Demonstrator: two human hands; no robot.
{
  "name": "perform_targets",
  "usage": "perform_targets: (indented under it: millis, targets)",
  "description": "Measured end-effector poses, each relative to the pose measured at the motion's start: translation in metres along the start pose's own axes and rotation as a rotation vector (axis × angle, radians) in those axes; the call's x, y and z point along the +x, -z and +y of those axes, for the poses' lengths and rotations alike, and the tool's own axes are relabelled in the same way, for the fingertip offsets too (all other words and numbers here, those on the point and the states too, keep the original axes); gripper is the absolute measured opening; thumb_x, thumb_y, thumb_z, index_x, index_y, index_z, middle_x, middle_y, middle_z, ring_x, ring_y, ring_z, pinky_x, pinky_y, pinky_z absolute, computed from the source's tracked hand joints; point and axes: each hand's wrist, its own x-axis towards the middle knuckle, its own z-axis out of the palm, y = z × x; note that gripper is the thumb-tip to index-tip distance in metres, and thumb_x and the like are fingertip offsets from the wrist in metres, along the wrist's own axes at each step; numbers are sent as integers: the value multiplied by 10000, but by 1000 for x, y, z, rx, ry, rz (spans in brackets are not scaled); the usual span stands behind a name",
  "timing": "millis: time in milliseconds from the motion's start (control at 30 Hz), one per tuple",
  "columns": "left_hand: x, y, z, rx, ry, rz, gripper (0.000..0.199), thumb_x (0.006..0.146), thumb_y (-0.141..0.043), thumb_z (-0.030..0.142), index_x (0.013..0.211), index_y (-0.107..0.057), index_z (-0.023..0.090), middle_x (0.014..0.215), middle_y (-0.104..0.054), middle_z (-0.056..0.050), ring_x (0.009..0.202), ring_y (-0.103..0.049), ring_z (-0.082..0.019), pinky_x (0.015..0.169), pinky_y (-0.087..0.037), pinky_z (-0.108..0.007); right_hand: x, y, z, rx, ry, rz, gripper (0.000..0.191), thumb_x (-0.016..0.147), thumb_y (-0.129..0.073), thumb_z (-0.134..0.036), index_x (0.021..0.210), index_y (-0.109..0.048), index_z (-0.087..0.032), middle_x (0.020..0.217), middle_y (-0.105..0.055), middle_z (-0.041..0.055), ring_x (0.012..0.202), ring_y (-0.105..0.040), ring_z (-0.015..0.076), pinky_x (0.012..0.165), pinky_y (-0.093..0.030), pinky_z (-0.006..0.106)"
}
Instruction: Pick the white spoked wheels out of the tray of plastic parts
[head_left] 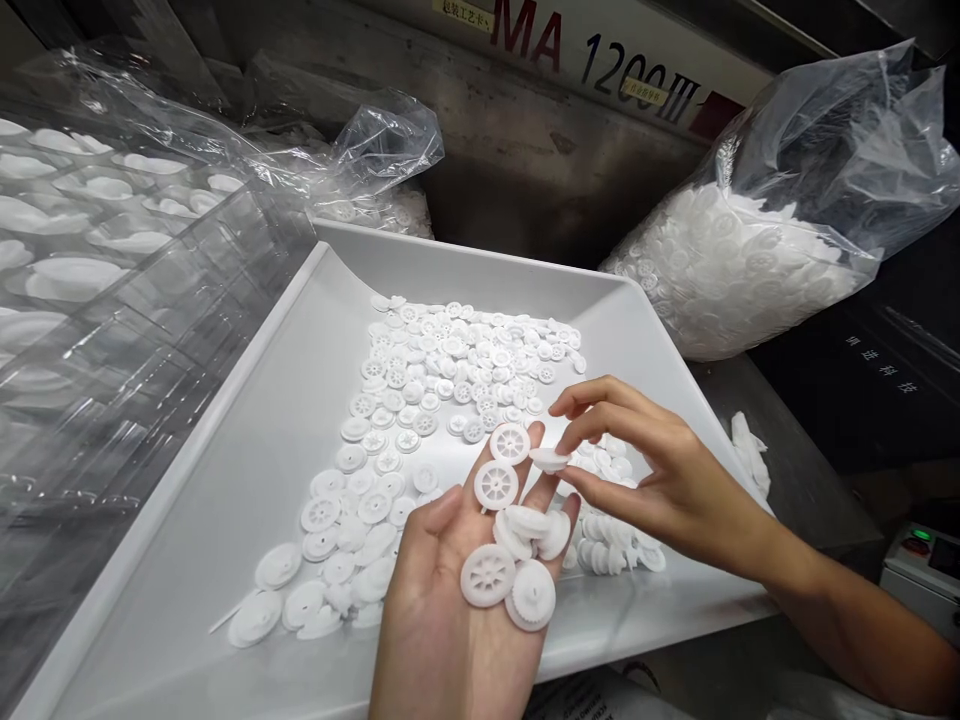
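My left hand [480, 590] is palm up over the tray, fingers slightly curled, bearing several small white plastic gears [487, 575]. Some of these lie flat with their spokes showing; others are tilted against each other. Between the thumb and fingers of my right hand [637, 450] is one more white gear [549, 459], held edge-on just above the left fingertips. Beneath both hands, a large white tray [247, 400] has many loose gears [480, 370] spread over its floor. Part of them is hidden behind my hands.
Left of the tray stand clear plastic trays [172, 260] with white parts in their compartments. A clear bag of white gears [735, 260] sits at the back right, another bag [375, 170] at the back left. A machine panel [570, 50] runs behind; a small control box [922, 560] is far right.
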Motion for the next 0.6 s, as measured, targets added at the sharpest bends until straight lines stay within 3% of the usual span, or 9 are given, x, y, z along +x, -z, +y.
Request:
perform_targets:
  millis: [167,367,533,600]
  targets:
    - [1,-1,-2,54,-47,38,529,848,-526,240,1342,-491,52,1328,-585,-206,1191,-589,-300,967,-539,-390,-1,3,2,147,-118,-46,62,909,-649,-250,939,-609,-212,960,-600,-13,893,-551,105,715,-430,241]
    - [-1,0,-3,74,-42,69,523,830,-543,249,1317,-520,57,1308,-599,-206,1167,-601,-332,942,-557,-424,6,-7,11,340,-293,-75,159,938,-601,-321,855,-580,-186,898,-589,0,829,-541,125,715,-440,276]
    - [-1,1,-3,120,-64,53,501,828,-566,261,1301,-560,99,1312,-598,-194,1195,-570,-384,810,-615,-470,9,-15,18,402,-233,-19,164,956,-574,-318,875,-571,-175,862,-592,10,802,-561,120,709,-474,268]
    - [-1,0,-3,104,-59,60,522,841,-553,273,1345,-526,141,1315,-600,-173,1203,-567,-378,767,-626,-459,8,-13,18,337,-122,35,104,930,-620,-270,912,-606,-169,878,-575,16,792,-540,108,696,-462,249]
